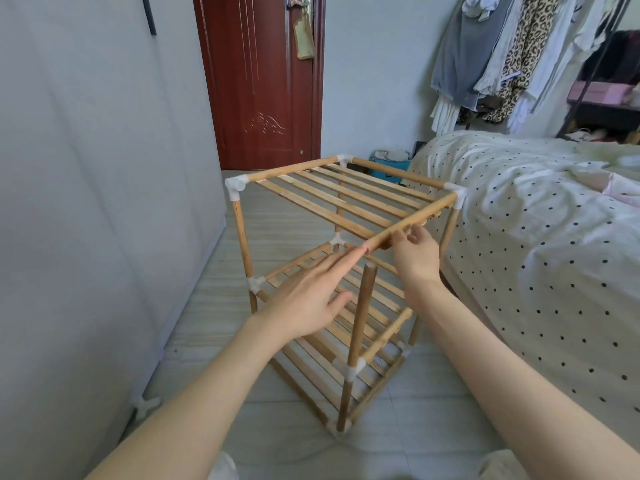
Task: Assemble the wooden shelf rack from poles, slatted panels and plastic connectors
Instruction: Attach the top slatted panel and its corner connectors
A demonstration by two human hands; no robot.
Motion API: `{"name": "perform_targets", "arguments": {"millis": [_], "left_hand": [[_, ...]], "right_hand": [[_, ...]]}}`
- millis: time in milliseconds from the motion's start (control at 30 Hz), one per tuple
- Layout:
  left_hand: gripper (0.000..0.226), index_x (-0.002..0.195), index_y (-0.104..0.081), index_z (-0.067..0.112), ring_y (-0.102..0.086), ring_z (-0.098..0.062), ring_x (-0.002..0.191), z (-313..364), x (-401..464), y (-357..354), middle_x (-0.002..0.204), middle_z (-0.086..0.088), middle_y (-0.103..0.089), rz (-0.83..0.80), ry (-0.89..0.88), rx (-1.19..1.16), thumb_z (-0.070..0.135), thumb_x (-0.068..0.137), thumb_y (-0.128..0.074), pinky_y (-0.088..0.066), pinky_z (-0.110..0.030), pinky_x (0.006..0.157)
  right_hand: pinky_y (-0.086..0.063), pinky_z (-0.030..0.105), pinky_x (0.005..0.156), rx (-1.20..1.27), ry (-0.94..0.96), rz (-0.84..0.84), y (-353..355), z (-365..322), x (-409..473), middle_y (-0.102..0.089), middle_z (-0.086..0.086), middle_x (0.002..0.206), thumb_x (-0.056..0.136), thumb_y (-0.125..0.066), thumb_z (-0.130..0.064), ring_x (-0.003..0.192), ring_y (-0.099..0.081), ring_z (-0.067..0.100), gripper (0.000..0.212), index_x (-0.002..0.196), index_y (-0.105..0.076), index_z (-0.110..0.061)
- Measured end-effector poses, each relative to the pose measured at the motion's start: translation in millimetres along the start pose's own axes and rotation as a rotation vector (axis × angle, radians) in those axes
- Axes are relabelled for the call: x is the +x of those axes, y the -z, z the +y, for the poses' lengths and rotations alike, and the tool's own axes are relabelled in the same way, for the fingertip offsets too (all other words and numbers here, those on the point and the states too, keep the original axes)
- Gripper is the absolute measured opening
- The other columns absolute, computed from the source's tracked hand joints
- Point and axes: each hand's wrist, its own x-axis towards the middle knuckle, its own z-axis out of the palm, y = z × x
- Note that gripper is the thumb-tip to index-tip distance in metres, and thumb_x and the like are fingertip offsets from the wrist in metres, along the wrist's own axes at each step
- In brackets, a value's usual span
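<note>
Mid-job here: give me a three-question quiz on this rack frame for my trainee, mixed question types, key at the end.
1. True or false: the near upright pole already carries a plastic connector on its top end.
2. Multiple choice: the right hand holds which part? A) the top front rail B) a lower slatted panel C) the floor connector
3. Fill in: the loose white connector lies on the floor by the ____ wall.

Key:
1. False; its top end is bare.
2. A; the left hand reaches flat-fingered toward the rail's free end.
3. Left.
</note>
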Motion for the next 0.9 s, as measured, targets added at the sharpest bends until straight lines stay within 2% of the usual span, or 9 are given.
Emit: {"name": "perform_targets", "arguments": {"millis": [100,200,300,367,500,600,667,800,900], "left_hand": [[0.062,0.144,-0.016,0.045,-0.033,-0.010,0.136,-20.4,-2.5,13.7,0.153,0.013,-0.026,-0.007,0.129,-0.144,0.037,0.093,-0.050,-0.033,-0.045,0.110],[0.047,0.139,-0.038,0.033,-0.042,-0.008,0.127,-45.0,-15.4,24.5,0.138,0.012,-0.045,0.058,0.244,-0.352,0.031,0.094,-0.052,-0.038,-0.042,0.107],[0.032,0.122,-0.049,0.033,-0.053,-0.006,0.112,-73.6,-49.3,19.9,0.116,0.013,-0.055,0.155,0.361,-0.470,0.019,0.093,-0.055,-0.043,-0.032,0.098],[0.033,0.122,-0.052,0.026,-0.056,-0.011,0.108,-94.8,-82.0,5.5,0.115,0.006,-0.058,0.167,0.471,-0.500,0.011,0.093,-0.055,-0.043,-0.024,0.091],[0.037,0.130,-0.049,0.004,-0.054,-0.018,0.103,-140.6,-157.3,-39.1,0.124,-0.014,-0.057,0.088,0.746,-0.489,0.005,0.093,-0.053,-0.038,-0.017,0.081],[0.037,0.130,-0.048,0.001,-0.056,-0.029,0.098,-174.1,-216.1,-81.7,0.122,-0.020,-0.056,-0.039,0.962,-0.462,0.005,0.093,-0.052,-0.035,-0.016,0.076],[0.038,0.130,-0.048,0.001,-0.054,-0.024,0.099,-190.5,-255.3,-115.8,0.125,-0.019,-0.055,-0.133,1.085,-0.461,0.006,0.093,-0.053,-0.034,-0.016,0.078],[0.038,0.128,-0.050,0.005,-0.056,-0.027,0.106,-200.5,-315.3,-182.8,0.122,-0.016,-0.056,-0.291,1.352,-0.444,0.018,0.092,-0.054,-0.043,-0.028,0.084],[0.034,0.119,-0.051,0.006,-0.054,-0.027,0.107,-198.1,-340.0,-216.1,0.121,-0.014,-0.054,-0.391,1.426,-0.368,0.028,0.092,-0.054,-0.044,-0.031,0.082]], "right_hand": [[-0.040,0.027,0.103,-0.335,0.456,-0.030,-3.3,5.9,-46.3,-0.047,0.003,0.137,0.097,-0.046,-0.019,0.127,-0.045,0.014,0.038,0.133,-0.048,-0.010],[-0.046,0.033,0.097,-0.457,0.754,-0.157,-19.5,8.7,-71.5,-0.057,0.006,0.121,0.095,-0.048,-0.012,0.112,-0.054,0.015,0.028,0.122,-0.055,-0.007],[-0.049,0.036,0.088,-0.623,0.872,-0.357,-53.4,29.5,-84.5,-0.061,0.009,0.112,0.094,-0.049,-0.012,0.103,-0.059,0.022,0.028,0.121,-0.055,-0.006],[-0.048,0.041,0.089,-0.717,0.836,-0.535,-84.3,56.0,-86.4,-0.060,0.012,0.119,0.094,-0.047,-0.014,0.107,-0.058,0.028,0.033,0.126,-0.050,-0.007],[-0.042,0.039,0.095,-0.854,0.534,-0.829,-146.9,130.9,-85.4,-0.051,0.015,0.134,0.098,-0.041,-0.023,0.121,-0.049,0.032,0.046,0.141,-0.032,-0.013],[-0.039,0.036,0.097,-0.969,0.354,-0.983,-181.2,198.1,-86.5,-0.047,0.015,0.137,0.099,-0.038,-0.028,0.125,-0.045,0.030,0.050,0.146,-0.026,-0.014],[-0.039,0.035,0.098,-1.035,0.233,-1.070,-198.9,244.3,-88.1,-0.045,0.015,0.139,0.100,-0.037,-0.029,0.126,-0.044,0.030,0.051,0.147,-0.024,-0.014],[-0.030,0.036,0.107,-1.153,0.081,-1.222,-214.8,325.9,-98.5,-0.030,0.010,0.150,0.100,-0.034,-0.027,0.135,-0.032,0.028,0.051,0.148,-0.021,-0.015],[-0.026,0.040,0.112,-1.266,0.031,-1.346,-208.5,370.6,-109.7,-0.014,0.006,0.157,0.101,-0.033,-0.029,0.142,-0.017,0.027,0.053,0.149,-0.015,-0.019]]}}
